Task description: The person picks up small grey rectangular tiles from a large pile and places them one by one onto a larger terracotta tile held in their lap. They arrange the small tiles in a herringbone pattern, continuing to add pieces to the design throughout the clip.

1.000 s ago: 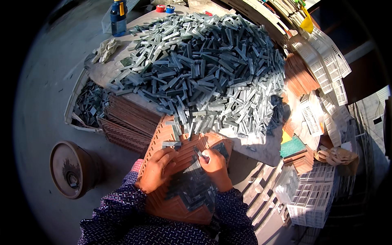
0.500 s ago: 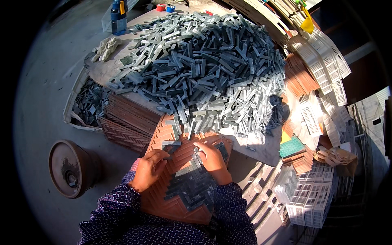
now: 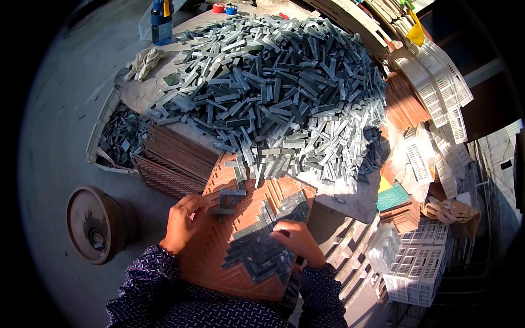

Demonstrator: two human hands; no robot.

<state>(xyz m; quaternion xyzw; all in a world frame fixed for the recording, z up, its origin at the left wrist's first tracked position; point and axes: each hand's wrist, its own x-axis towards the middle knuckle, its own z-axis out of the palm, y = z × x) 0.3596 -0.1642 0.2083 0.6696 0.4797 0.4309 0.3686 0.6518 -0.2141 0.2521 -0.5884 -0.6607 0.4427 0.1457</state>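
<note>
My left hand point(image 3: 186, 223) is curled at the left side of a terracotta-coloured tray point(image 3: 203, 262) with herringbone grooves. Its fingertips meet a short dark stone strip point(image 3: 222, 211); another grey strip point(image 3: 235, 192) lies just beyond. Bent over the tray's right part, my right hand point(image 3: 299, 241) has thumb and forefinger brought together; what they hold, if anything, is hidden. Beneath and around it, dark stone strips point(image 3: 257, 254) fill a band of the grooves in a zigzag. A few loose strips point(image 3: 268, 164) lie across the tray's far edge.
A large heap of grey stone strips point(image 3: 273, 87) covers the table ahead. Stacked brown trays point(image 3: 175, 156) and a bin of stone pieces point(image 3: 117, 136) stand left, with a round brown pot point(image 3: 90, 224) nearer. White plastic crates point(image 3: 418, 262) are at right. Gloves point(image 3: 145, 63) lie by a blue bottle point(image 3: 161, 27).
My right hand has drawn back from the tray's far part toward me, uncovering dark strips in the upper right grooves. My left hand has shifted slightly left, and a strip shows at its fingertips.
</note>
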